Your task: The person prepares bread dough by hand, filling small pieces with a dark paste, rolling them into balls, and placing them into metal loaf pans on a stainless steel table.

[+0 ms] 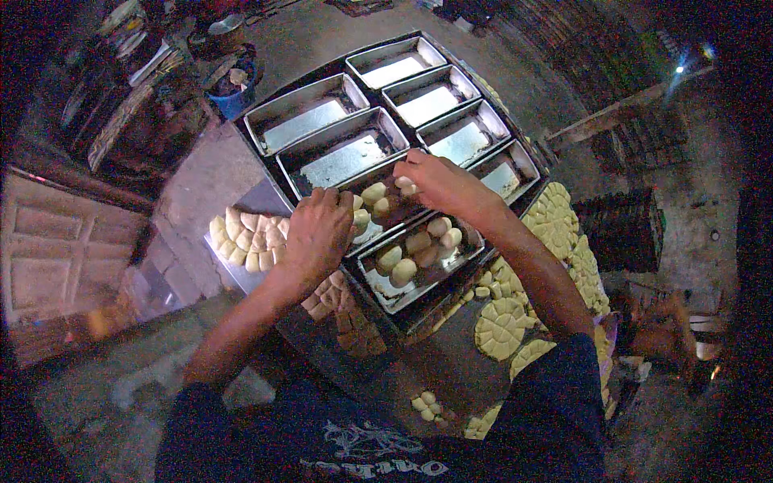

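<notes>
Left hand: at the left end of the middle tin (pixel 370 233); the left hand (pixel 326 221) has fingers curled down beside the dough balls (pixel 374 193). Whether it grips one cannot be told.
Right hand: reaches over the right end of the same tin; the right hand (pixel 439 183) has fingers bent over a pale dough ball (pixel 406 186) at the fingertips. Firmness of grip cannot be told.
Dough balls, location: grouped inside the middle tin, between the hands.
Near tin: the near tin (pixel 440 278), just beside the middle tin on its near side, contains more rounded pieces (pixel 404 271), clustered at its left and right.
Other tins: two far-left tins (pixel 342 154) lie beyond the middle tin; four right-hand tins (pixel 460 138) form a row running from far to near. All are rectangular metal.
Dough, left: cut pieces (pixel 256 235) sit close together on a metal sheet (pixel 236 272), left of the left hand.
Dough, right: scored dough rounds (pixel 499 328) lie right of the near tin, some beyond the right forearm.
Dough, near edge: small balls (pixel 427 406) sit together near the body.
Surroundings: blue bucket (pixel 233 102) far left; panelled door (pixel 68 262) at left.
</notes>
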`<state>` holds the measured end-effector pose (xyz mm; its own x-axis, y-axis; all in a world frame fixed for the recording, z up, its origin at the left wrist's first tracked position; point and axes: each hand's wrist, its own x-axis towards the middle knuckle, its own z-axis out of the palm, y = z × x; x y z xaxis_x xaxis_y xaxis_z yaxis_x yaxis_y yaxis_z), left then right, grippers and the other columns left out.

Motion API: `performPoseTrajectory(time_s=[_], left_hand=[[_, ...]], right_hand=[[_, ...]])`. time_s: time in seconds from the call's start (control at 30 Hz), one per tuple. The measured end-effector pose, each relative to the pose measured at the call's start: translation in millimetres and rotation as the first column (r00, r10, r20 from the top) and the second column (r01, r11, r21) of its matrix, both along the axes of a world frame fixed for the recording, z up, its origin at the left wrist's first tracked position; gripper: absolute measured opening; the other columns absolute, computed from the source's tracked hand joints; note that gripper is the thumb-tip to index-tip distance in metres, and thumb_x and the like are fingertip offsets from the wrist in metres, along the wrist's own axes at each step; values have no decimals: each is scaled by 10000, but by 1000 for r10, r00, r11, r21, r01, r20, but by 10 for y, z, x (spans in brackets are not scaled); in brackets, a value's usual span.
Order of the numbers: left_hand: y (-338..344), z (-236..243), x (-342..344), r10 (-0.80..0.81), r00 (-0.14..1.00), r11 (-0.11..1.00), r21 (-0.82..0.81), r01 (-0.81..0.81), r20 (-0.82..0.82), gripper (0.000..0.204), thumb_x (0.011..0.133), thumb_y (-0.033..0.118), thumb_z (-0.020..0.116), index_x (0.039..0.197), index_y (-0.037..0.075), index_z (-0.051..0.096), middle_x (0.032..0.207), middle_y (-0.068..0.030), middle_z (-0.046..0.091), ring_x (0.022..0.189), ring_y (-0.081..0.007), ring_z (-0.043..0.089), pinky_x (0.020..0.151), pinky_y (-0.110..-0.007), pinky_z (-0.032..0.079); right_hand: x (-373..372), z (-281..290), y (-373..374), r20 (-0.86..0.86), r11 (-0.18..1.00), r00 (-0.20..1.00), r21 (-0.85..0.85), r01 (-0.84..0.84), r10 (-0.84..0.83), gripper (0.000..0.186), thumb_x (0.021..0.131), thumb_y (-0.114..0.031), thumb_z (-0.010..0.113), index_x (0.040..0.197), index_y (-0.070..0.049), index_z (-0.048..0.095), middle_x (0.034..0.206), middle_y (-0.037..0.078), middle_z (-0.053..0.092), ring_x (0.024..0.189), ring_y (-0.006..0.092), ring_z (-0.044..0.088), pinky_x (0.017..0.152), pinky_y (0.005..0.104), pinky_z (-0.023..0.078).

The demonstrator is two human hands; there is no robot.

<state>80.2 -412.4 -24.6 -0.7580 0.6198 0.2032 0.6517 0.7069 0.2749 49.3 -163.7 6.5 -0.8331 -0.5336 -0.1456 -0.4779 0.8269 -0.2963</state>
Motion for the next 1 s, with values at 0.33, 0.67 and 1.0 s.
performPoseTrajectory(time_s=[0.33,0.67,1.0], left_hand=[[222,177,3,10,1000,995,104,-9,-12,447,715,278,735,1029,15,555,953,-136,562,933,-289,556,766,-394,467],[476,-213,-154,-79,978,963,238,124,-191,315,761,152,612,1055,45,576,954,-150,558,940,-318,556,773,-415,473],[239,670,733,-51,999,914,404,44,5,285,773,58,716,1047,66,638,1058,-131,620,952,-314,608,858,-419,484]], right_hand=[[13,-86,72,-61,996,995,-43,-82,79,419,723,85,594,1124,-26,542,1102,160,543,1046,379,571,866,438,498],[75,-75,52,-129,995,988,53,-79,85,505,721,90,565,1207,-37,511,1117,170,530,1028,380,578,832,451,507],[1118,397,172,-432,977,877,-64,202,-210,324,838,-73,602,1157,-92,545,1046,132,614,891,341,654,710,425,552]])
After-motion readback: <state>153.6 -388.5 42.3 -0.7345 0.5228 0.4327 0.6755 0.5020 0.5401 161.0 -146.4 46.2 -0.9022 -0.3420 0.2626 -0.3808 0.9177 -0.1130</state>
